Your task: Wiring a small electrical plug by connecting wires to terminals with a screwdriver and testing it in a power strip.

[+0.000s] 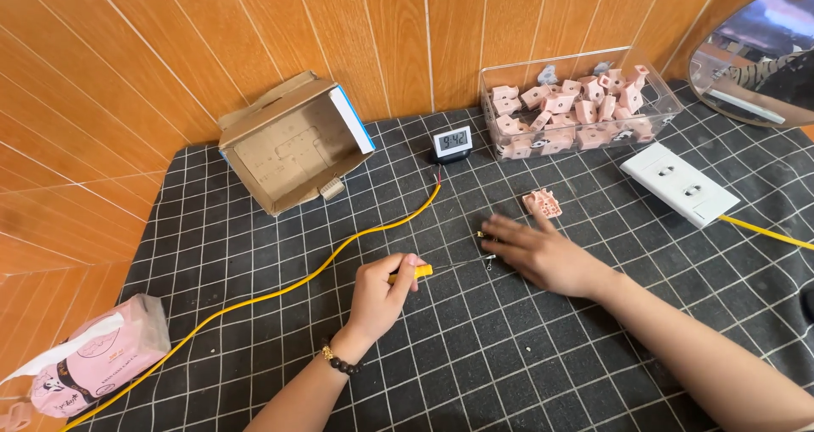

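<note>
My left hand (381, 292) is closed around the yellow handle of a small screwdriver (424, 270), whose thin metal shaft points right toward my right hand. My right hand (543, 250) lies flat on the black checked mat (475, 347), fingers stretched left, pressing on a tiny metal part (488, 261) at the shaft's tip. A small pink plastic piece (543, 202) lies just beyond my right fingers.
A clear box (581, 101) of pink parts stands at the back. Beside it sit a small digital clock (452, 142), an open cardboard box (292, 144), a white power strip (678, 183) and a yellow cable (280, 288). A pink tissue pack (97, 356) lies front left.
</note>
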